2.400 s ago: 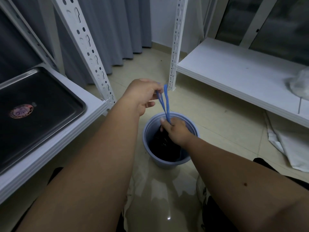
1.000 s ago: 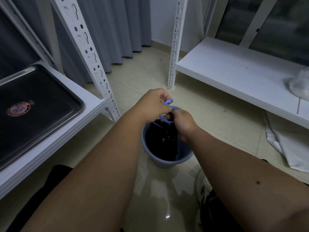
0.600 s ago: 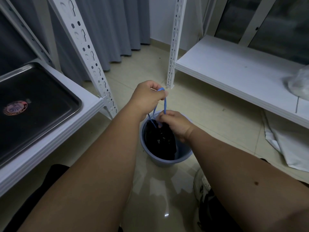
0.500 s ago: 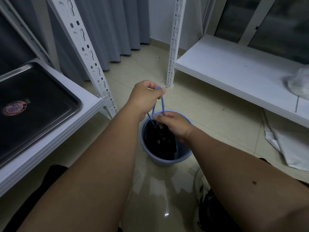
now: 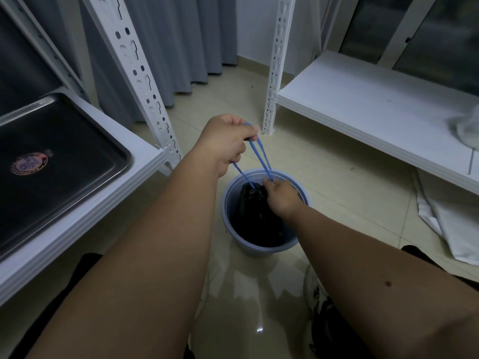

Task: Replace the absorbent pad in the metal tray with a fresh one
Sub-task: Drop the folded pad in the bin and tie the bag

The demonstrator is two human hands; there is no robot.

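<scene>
A blue bucket (image 5: pixel 234 237) stands on the tiled floor with a black bin bag (image 5: pixel 259 216) inside it. My left hand (image 5: pixel 225 143) is raised above the bucket, shut on the bag's blue drawstring (image 5: pixel 261 158), which runs taut down to the bag's gathered neck. My right hand (image 5: pixel 281 196) pinches the neck of the bag at the bucket's top. The metal tray (image 5: pixel 85 161) lies on the white shelf at the left, with a round sticker on its dark bottom and no pad visible in it.
White slotted shelf posts (image 5: pixel 278 60) rise left and right of the bucket. A low white shelf (image 5: pixel 363 104) at the right carries a clear plastic bag (image 5: pixel 466 125). A white sheet (image 5: pixel 445 224) lies on the floor under it. Grey curtains hang behind.
My left hand has pulled the blue drawstring up and away from the bag, drawing it taut, while my right hand stayed at the bag's neck. The bag's mouth is now cinched.
</scene>
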